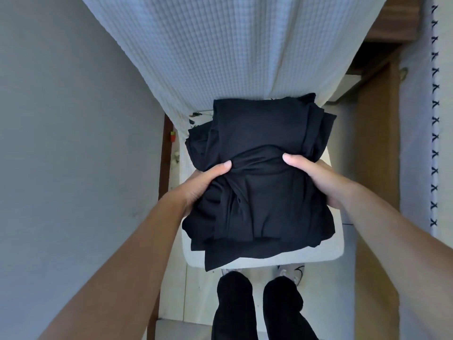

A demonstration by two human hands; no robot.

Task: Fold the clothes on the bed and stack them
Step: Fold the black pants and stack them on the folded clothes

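1. Stack of folded black clothes (259, 173) gripped from both sides, hanging over a white chair seat (338, 251); can't tell if it's touching the seat or just above it.
2. Left hand (206, 185) on the stack's left edge, thumb on top pressing the fabric down, fingers tucked underneath and out of sight, so clamped on the clothes.
3. Right hand (316, 177) mirrored on the right edge, thumb on top, fingers hidden under the pile, also clamped on it.
4. Fabric bunched up and creased between the two thumbs, looser layers poking out at the bottom and left corner.
5. Bed with a white waffle-textured cover (220, 45) just past the far edge of the stack.
6. Down below: two feet in black socks (257, 305) on the floor, a white sneaker (294, 273) just behind the chair edge.
7. Wooden furniture (377, 148) on the right, grey wall (73, 119) on the left.
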